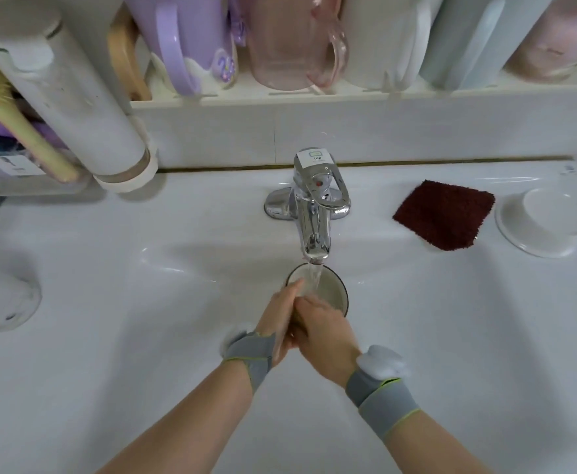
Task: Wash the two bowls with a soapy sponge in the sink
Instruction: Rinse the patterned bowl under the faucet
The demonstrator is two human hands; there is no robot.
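A small bowl with a dark rim [331,285] is under the running tap [314,213], and the water falls into it. My left hand [278,319] grips its left edge, fingers along the rim. My right hand [324,333] covers its near edge, pressed against the left hand. A dark red sponge [446,215] lies on the sink ledge right of the tap, away from both hands. A white bowl [543,222] rests upside down further right on the ledge. Foam sits on my right wristband [383,364].
The white sink basin [143,336] spreads wide around my hands. A shelf of mugs and cups [280,46] hangs above the tap. A white bottle [75,97] and brushes stand at the back left. A round white object [0,295] sits on the left ledge.
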